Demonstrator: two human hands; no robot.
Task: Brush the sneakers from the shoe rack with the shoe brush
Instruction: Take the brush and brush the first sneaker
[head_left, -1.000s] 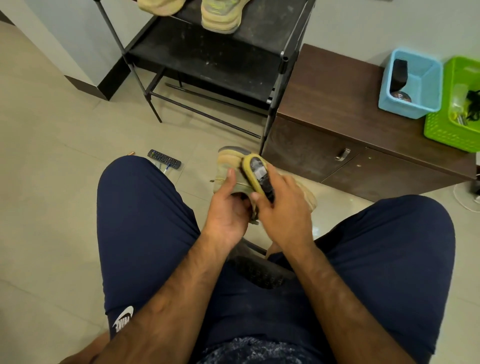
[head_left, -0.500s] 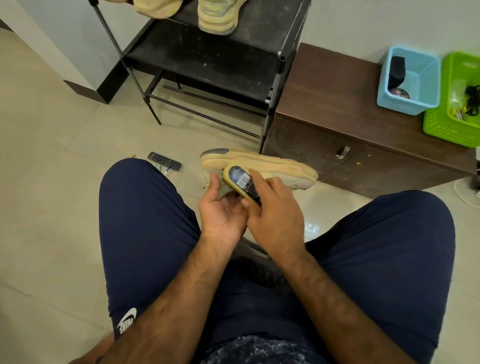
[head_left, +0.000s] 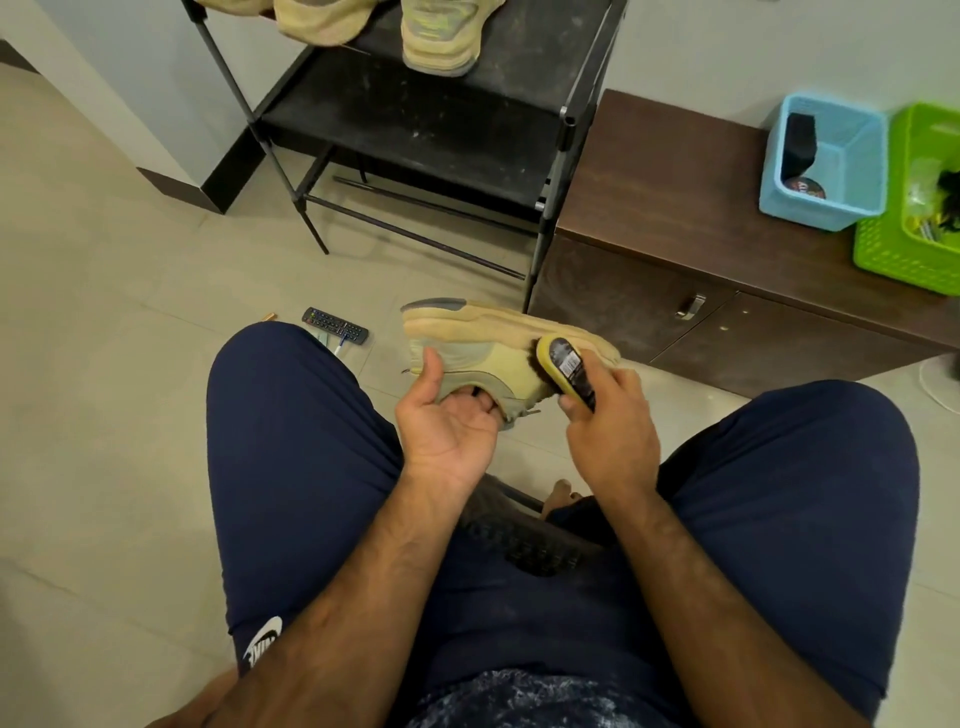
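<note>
A tan sneaker (head_left: 488, 338) lies on its side in the air between my knees, sole facing away from me. My left hand (head_left: 447, 421) holds it, fingers tucked into the shoe's opening and thumb pressed on the heel side. My right hand (head_left: 610, 431) grips a yellow shoe brush (head_left: 563, 366) with a black label, its bristles against the sneaker's side near the toe. Two more tan sneakers (head_left: 439, 36) stand on the black shoe rack (head_left: 415, 124) at the top.
A brown low cabinet (head_left: 701, 249) stands right of the rack, bearing a blue basket (head_left: 826, 161) and a green basket (head_left: 919, 208). A remote control (head_left: 335, 325) lies on the tiled floor by my left knee. A dark stool shows between my thighs.
The sneaker has turned from end-on to lying sideways. The brush has travelled right along its side towards the toe, and my hands have moved apart.
</note>
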